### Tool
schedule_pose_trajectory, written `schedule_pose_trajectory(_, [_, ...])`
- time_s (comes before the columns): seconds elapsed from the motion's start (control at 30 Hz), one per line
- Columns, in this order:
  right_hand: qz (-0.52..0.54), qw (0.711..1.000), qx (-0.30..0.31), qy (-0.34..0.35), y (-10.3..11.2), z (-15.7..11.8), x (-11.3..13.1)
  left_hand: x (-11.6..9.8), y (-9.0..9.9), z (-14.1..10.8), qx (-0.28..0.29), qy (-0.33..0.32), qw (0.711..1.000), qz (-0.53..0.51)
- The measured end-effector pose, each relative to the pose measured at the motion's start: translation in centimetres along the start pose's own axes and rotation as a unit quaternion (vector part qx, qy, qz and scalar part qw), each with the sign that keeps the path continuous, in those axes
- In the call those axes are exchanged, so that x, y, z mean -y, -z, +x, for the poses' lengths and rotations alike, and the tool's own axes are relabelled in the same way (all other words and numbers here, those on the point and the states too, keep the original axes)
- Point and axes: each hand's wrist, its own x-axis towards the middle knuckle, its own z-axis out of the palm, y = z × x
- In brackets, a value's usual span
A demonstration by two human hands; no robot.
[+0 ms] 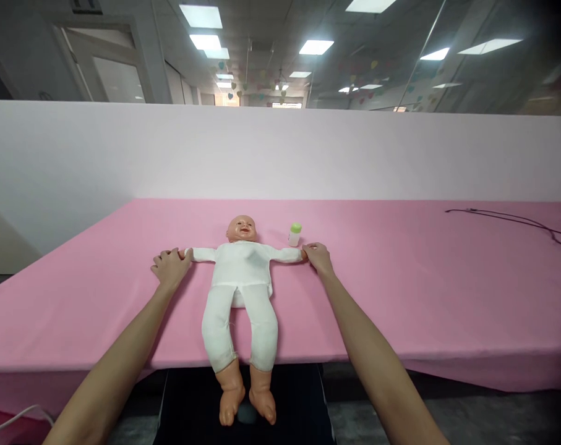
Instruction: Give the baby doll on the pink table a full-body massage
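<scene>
A baby doll (242,266) with a white cloth body lies face up, its arms stretched out sideways and its feet hanging past the table's front edge. My left hand (171,267) is closed around the doll's hand on the left side, fingers partly spread over it. On the other side, my right hand (318,256) pinches the doll's other hand between thumb and fingers. Just beyond that outstretched arm stands a small clear bottle (294,235) with a green cap, apart from my fingers.
The table has a pink cover (401,278). Thin black cables (507,217) lie at the far right. A low white partition (280,151) rises behind the table. My lap in dark trousers (187,408) is below the front edge.
</scene>
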Motion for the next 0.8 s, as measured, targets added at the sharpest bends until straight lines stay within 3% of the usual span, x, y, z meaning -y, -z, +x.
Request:
schedule_pose_trajectory(0.13, [-0.15,0.988,-0.028,-0.006,0.6,0.0,0.3,-0.6,0.4,-0.5,-0.047,-0.047,0.997,-0.029])
schedule_pose_trajectory(0.2, [-0.211,0.975,-0.053,0.033,0.6,-0.1,0.7,-2.2,1.1,-1.2,-0.075,-0.123,0.986,-0.084])
schedule_pose_trajectory(0.27, [-0.225,0.967,-0.07,0.092,0.4,-0.3,1.0,-5.0,2.0,-2.3,-0.077,-0.225,0.957,-0.167])
schedule_pose_trajectory(0.33, [-0.203,0.964,-0.075,0.158,0.1,-0.4,1.3,-8.8,2.6,-3.6,-0.028,-0.318,0.912,-0.257])
schedule_pose_trajectory(0.4, [-0.175,0.957,-0.08,0.219,-0.3,-0.5,1.4,-13.2,2.3,-4.8,0.089,-0.363,0.863,-0.341])
schedule_pose_trajectory(0.47, [-0.158,0.945,-0.077,0.275,-0.8,-0.4,1.3,-17.4,0.9,-5.5,0.226,-0.314,0.825,-0.412])
schedule_pose_trajectory(0.57, [-0.174,0.926,-0.06,0.329,-1.4,0.2,0.8,-22.7,-2.7,-5.6,0.378,-0.137,0.778,-0.483])
schedule_pose_trajectory(0.67, [-0.205,0.919,-0.026,0.337,-1.9,1.2,0.0,-26.5,-6.3,-5.0,0.42,0.0,0.754,-0.505])
schedule_pose_trajectory(0.8, [-0.227,0.911,0.03,0.344,-2.0,2.3,-0.6,-29.2,-9.0,-4.8,0.452,0.062,0.732,-0.506])
